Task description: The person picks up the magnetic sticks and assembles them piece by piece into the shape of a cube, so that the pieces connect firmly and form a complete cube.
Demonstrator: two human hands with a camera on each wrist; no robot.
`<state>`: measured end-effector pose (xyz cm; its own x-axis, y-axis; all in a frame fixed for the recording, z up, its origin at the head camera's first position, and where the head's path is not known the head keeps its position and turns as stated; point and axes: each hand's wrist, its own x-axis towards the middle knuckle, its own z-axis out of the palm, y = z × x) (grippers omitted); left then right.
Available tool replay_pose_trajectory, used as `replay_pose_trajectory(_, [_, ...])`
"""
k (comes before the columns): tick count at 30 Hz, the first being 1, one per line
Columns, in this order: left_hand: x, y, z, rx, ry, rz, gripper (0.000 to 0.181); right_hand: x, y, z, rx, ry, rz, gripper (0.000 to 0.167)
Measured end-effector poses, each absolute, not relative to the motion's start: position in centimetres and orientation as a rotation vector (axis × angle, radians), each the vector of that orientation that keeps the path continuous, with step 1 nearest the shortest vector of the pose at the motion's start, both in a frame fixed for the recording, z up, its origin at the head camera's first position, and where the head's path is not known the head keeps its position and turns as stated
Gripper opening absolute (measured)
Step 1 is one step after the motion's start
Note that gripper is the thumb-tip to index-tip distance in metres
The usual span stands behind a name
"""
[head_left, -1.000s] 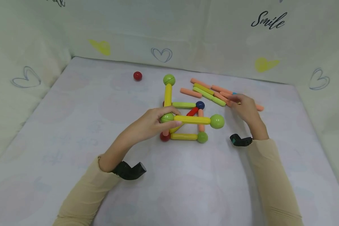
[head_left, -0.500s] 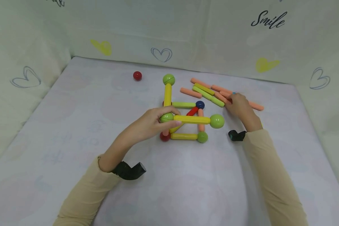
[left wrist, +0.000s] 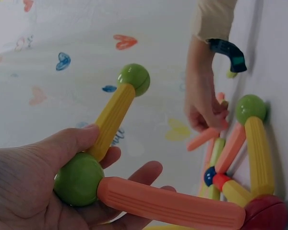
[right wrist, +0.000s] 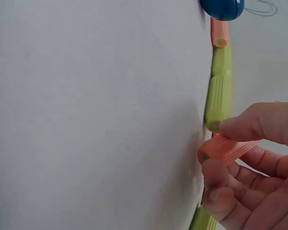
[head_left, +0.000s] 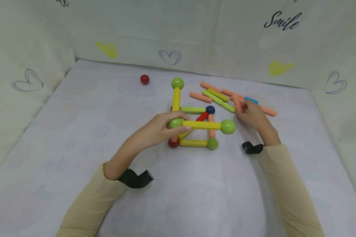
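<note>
A frame of magnetic sticks and balls stands mid-table. My left hand grips its raised green ball, from which a yellow stick runs right to another green ball. In the left wrist view an orange stick joins the gripped ball to a red ball. My right hand pinches an orange stick between thumb and fingers at the loose pile; the right wrist view shows this stick tilted beside a light green stick.
Loose sticks lie behind and right of the frame, among them an orange one, a light green one and a blue one. A lone red ball sits at the back. A printed cloth hangs behind the table.
My right hand has taken hold of an orange stick from the pile and tilted it up. The yellow stick there has shifted slightly, and the blue stick is uncovered. My left hand has stayed still.
</note>
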<state>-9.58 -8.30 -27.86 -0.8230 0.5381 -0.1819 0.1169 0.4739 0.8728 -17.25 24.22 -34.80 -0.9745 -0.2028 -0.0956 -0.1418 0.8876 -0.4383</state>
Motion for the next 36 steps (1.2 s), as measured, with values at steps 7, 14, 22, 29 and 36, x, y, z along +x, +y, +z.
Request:
replay_pose_trajectory(7, [-9.6, -8.3, -27.9, 0.547, 2.291, 1.316, 0.025, -14.4, 23.8, -34.1, -0.213, 2.802, -1.02, 0.031])
replay_pose_trajectory(14, [-9.6, -8.3, -27.9, 0.558, 2.288, 1.326, 0.025, -9.9, 22.3, -33.3, -0.334, 2.752, -1.031, 0.034])
replay_pose_trajectory(22, [-9.6, -8.2, -28.0, 0.551, 2.296, 1.318, 0.024, -6.6, 20.6, -33.3, -0.583, 2.815, -0.965, 0.028])
replay_pose_trajectory(29, [-9.5, -8.2, -28.0, 0.548, 2.292, 1.326, 0.024, -6.1, 19.8, -33.3, -0.687, 2.84, -1.022, 0.03])
replay_pose_trajectory(36, [-9.5, -8.1, -28.1, 0.547, 2.306, 1.31, 0.025, -6.2, 19.5, -33.5, -0.708, 2.835, -1.064, 0.028])
